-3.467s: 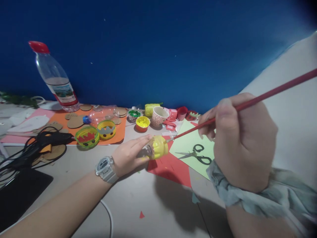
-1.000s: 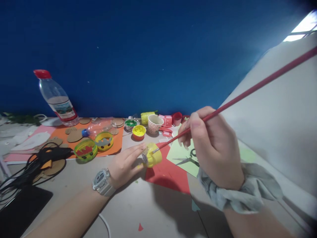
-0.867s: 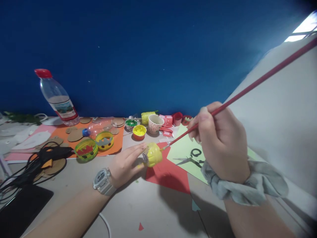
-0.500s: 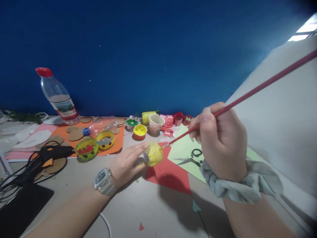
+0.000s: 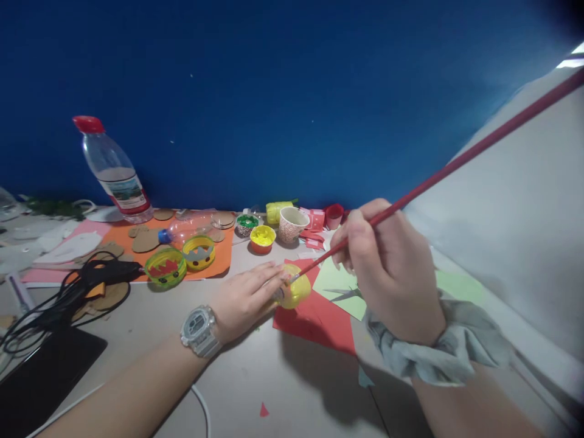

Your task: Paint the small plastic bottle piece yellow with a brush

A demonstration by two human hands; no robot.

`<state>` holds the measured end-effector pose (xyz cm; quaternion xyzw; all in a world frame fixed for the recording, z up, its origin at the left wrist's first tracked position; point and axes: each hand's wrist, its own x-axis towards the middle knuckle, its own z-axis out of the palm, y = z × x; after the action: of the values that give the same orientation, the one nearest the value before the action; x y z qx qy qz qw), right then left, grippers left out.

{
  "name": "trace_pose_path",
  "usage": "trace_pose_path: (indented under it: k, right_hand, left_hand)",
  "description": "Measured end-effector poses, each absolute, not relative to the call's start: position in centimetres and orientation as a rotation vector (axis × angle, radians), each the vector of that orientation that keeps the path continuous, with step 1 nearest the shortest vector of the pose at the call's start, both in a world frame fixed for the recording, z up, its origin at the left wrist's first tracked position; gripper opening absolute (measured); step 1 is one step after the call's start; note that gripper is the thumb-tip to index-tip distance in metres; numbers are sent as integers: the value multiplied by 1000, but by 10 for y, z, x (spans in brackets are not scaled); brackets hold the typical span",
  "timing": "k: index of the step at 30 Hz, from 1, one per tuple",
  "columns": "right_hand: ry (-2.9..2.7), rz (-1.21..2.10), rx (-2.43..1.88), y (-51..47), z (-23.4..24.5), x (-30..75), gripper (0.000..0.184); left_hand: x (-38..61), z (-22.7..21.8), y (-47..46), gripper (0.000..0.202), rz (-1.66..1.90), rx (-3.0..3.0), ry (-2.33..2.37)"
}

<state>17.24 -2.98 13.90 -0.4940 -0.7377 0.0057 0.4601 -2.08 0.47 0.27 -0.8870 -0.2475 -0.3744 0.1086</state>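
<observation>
A small clear plastic bottle piece [image 5: 300,292], coated in yellow paint, is gripped by my left hand [image 5: 249,298] above a red paper sheet [image 5: 314,325]. My fingers hide its left end. Between the thumb and fingers of my right hand [image 5: 387,267] is a long red paintbrush [image 5: 424,182]. Its tip rests against the yellow piece, close to my left fingertips. Beyond it stand an orange-sided cup of yellow paint [image 5: 263,236], a cup of green paint [image 5: 247,224] and a pale patterned paper cup [image 5: 292,226]. Scissors [image 5: 341,294] lie on light green paper [image 5: 326,277], partly behind my right hand.
A red-capped water bottle [image 5: 119,176] stands at the back left by a blue wall [image 5: 292,103]. Two yellow-green rings [image 5: 166,271] with paper cutouts sit near orange paper [image 5: 223,258]. Black cables [image 5: 64,304] and a dark phone-like slab [image 5: 50,371] lie at left.
The brush tip has moved left across the bottle piece, towards my left fingers. My left hand has shifted its hold and covers more of the piece's left side. The whole view has shifted slightly.
</observation>
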Motion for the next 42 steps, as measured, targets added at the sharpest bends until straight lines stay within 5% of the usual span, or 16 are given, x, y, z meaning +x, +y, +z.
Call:
trace_pose_path:
  k: [15, 42]
  right_hand:
    - [-1852, -248, -1205, -27, 137, 175, 16]
    - [-1900, -97, -1192, -33, 142, 169, 18]
  left_hand:
    - [-22, 0, 3, 40, -1077, -2621, -765]
    - [-21, 6, 3, 39, -1089, -2633, -770]
